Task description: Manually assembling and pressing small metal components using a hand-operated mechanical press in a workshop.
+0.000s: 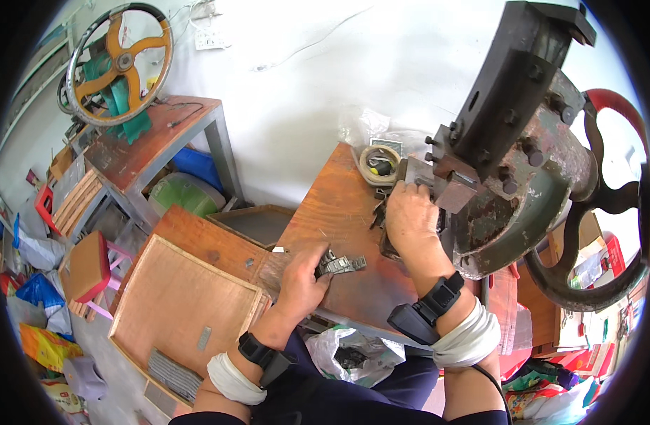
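My left hand (302, 280) is closed around a small stack of silvery metal pieces (341, 264), which stick out past the fingers over the wooden table (326, 204). Farther right, my right hand (412, 216) has its fingers bent down at the base of a heavy dark metal press (509, 106). The fingertips reach in beside the block (455, 190) under the press head. What they grip there, if anything, is hidden behind the hand.
A shallow wooden tray (190, 283) with grey metal strips (174, 374) lies at the left. An open plastic bag (357, 358) with dark pieces sits at my lap. Behind the right hand stands a round container (379, 164). A large handwheel (587, 219) flanks the press.
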A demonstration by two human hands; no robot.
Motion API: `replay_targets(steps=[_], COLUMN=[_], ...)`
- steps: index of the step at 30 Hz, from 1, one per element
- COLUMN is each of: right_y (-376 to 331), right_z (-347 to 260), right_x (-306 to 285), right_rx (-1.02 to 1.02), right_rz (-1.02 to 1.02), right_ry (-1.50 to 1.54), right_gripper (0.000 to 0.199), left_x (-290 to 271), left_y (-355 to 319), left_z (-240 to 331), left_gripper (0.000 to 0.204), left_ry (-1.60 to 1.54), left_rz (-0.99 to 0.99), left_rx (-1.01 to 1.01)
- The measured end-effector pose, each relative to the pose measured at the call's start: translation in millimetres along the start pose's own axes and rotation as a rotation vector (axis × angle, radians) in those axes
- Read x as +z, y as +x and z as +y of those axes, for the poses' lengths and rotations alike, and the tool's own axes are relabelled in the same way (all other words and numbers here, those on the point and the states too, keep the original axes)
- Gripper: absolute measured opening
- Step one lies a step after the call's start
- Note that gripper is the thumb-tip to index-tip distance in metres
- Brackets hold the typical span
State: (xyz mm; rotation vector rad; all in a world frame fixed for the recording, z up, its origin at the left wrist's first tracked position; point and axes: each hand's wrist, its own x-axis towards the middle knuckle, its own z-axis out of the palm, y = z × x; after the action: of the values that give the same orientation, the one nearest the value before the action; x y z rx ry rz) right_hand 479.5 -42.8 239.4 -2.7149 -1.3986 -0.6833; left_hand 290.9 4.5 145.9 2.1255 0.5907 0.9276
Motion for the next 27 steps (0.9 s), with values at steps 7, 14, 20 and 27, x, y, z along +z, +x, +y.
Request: replay_targets(steps=[7, 14, 20, 27], right_y=[-1, -2, -43, -150], right_z=[-4, -4, 5, 39], right_x=[-5, -15, -39, 2], right_rx=[-0.033, -0.205, -0.670, -0.449], right_rz=[0.018, -0.009, 0.329, -0.050], right_ry=[-0.050, -0.142, 0.302, 0.544], right_gripper=[0.020, 0.013, 0.020, 0.023], left_x=[-2, -12, -8, 32], left_y=[-7, -7, 0, 83], left_z=[-25, -9, -1, 0], left_gripper=[0.055, 0.030, 0.025, 0.029], left_ry=[-0.691, 0.301, 0.262, 0.209], left_rz=[0.306, -0.070, -0.101, -0.199], left_rx=[-0.172, 0.235, 0.194, 0.265])
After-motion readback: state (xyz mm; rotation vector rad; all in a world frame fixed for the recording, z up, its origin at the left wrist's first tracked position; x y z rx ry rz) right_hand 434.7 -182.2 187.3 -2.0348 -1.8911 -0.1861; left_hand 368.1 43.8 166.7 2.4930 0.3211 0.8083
